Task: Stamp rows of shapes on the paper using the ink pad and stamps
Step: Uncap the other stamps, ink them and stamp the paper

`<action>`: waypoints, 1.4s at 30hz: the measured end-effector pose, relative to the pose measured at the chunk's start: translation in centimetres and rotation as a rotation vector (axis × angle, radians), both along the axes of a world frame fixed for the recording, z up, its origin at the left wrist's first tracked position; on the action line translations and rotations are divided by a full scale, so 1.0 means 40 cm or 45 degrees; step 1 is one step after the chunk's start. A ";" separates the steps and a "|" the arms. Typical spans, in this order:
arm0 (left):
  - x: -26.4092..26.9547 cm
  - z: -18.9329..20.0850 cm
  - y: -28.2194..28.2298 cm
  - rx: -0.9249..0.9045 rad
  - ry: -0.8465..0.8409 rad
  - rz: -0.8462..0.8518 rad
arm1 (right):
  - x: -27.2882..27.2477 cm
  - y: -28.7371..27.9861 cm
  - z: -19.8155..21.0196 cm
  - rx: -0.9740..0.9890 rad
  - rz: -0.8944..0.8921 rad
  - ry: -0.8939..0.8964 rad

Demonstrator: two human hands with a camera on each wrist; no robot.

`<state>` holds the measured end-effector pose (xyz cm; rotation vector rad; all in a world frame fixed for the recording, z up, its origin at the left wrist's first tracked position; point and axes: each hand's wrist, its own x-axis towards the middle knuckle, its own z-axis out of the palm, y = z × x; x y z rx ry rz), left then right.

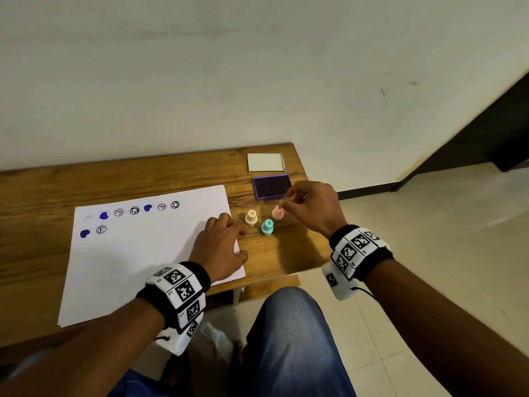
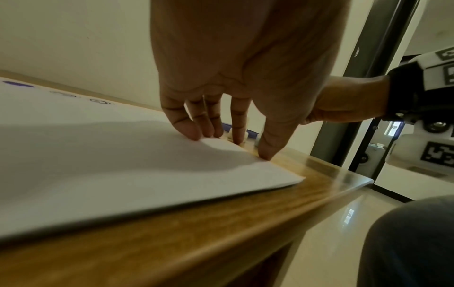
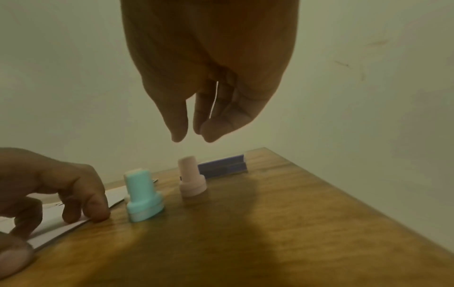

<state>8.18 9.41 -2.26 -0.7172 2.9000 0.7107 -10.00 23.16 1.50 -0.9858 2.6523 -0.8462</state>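
R hand [image 1: 310, 207] grip empty, loose (above pink stamp [image 3: 191, 177]); L hand [image 1: 221, 247] flat on paper [image 1: 137, 259] edge.

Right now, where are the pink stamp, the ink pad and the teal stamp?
pink stamp [image 3: 191, 179]: right wrist view, on its body.
ink pad [image 1: 272, 186]: head view, on the dark inked face.
teal stamp [image 1: 267, 227]: head view, on its handle.
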 end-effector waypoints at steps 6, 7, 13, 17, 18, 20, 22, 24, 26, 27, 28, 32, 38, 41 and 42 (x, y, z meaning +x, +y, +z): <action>-0.004 0.000 0.001 -0.039 -0.011 -0.001 | 0.002 -0.015 -0.010 0.179 0.269 -0.016; -0.005 0.001 0.001 -0.045 -0.019 -0.002 | 0.006 -0.016 -0.015 0.201 0.296 0.016; 0.002 0.016 -0.001 0.080 0.059 0.025 | -0.002 0.009 0.000 0.153 0.167 -0.094; 0.009 0.072 0.010 0.501 0.373 0.104 | 0.028 0.032 0.057 -0.163 0.030 -0.319; 0.008 0.091 0.015 0.608 0.430 0.133 | 0.045 0.034 0.072 -0.229 0.039 -0.416; 0.009 0.127 0.021 0.784 0.526 0.179 | 0.084 0.030 0.103 -0.337 0.091 -0.592; 0.014 0.155 0.028 0.898 0.604 0.202 | 0.118 0.021 0.122 -0.414 0.135 -0.707; 0.023 0.166 0.030 0.943 0.666 0.220 | 0.140 0.005 0.126 -0.447 0.163 -0.750; 0.033 0.168 0.032 0.954 0.717 0.239 | 0.152 -0.006 0.124 -0.444 0.179 -0.769; 0.041 0.170 0.029 0.957 0.732 0.249 | 0.157 -0.011 0.124 -0.440 0.186 -0.786; 0.047 0.171 0.027 0.970 0.737 0.256 | 0.159 -0.014 0.122 -0.435 0.196 -0.805; 0.072 0.174 0.007 1.154 0.764 0.347 | 0.168 -0.024 0.123 -0.403 0.285 -0.846; 0.083 0.177 -0.004 1.260 0.752 0.396 | 0.166 -0.023 0.115 -0.454 0.389 -0.874; 0.079 0.174 0.001 1.334 0.744 0.430 | 0.163 -0.019 0.106 -0.482 0.377 -0.866; 0.075 0.172 0.006 1.338 0.762 0.455 | 0.162 -0.018 0.103 -0.493 0.364 -0.859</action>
